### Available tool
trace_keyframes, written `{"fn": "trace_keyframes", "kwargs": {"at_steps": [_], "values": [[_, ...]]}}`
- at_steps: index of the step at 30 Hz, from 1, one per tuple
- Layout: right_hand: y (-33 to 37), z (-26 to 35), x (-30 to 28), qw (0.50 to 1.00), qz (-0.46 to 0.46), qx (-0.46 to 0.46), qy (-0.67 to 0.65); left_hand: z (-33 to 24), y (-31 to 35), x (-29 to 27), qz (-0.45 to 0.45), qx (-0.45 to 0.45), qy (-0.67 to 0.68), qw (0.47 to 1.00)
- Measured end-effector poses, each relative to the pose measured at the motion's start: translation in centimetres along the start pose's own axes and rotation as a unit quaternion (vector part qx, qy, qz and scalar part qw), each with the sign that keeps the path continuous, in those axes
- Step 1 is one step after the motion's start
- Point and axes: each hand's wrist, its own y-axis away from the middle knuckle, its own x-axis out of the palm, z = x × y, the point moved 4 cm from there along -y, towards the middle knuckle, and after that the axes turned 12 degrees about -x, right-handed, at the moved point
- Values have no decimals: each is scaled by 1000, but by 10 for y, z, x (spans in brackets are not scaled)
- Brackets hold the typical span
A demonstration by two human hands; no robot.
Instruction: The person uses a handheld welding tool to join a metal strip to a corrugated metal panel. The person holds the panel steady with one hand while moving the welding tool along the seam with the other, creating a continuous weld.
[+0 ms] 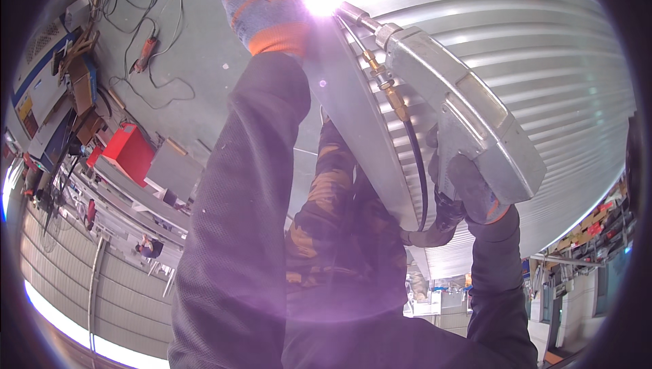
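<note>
My right hand (pixel 472 186), in a grey-blue glove with an orange cuff, is wrapped round the handle of a silver handheld welding gun (pixel 468 101). Its nozzle (pixel 356 14) points at a glaring white-violet spot on the rim of a large ribbed metal panel (pixel 516 43). Alongside the nozzle runs a thin tube with brass fittings (pixel 384 80), joined to a black hose (pixel 415 165). Just left of the glare, my gloved left hand (pixel 265 12) lies at the panel's flat edge strip (pixel 370 131) with its fingers stretched out. The glare hides part of that hand and the weld spot.
Loose cables (pixel 153 2) and an orange-and-black power tool (pixel 146 53) lie on the grey floor at the left. Beyond them stand a blue-and-white machine (pixel 41 90) and a red box (pixel 128 154). A person (pixel 149 247) is farther off. Crowded shelves (pixel 591 230) stand at the right.
</note>
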Motion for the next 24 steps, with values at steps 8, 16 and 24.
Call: {"fn": "trace_keyframes", "kwargs": {"at_steps": [8,16,24], "values": [[20,-18,2,979,-58,90,-172,-7,4,-11,-232,275,-583,729],[-17,4,1,993,-50,58,-86,-26,32,40,-220,76,-462,856],[-32,9,2,998,-6,36,-45,-25,34,42,-229,79,-465,851]]}}
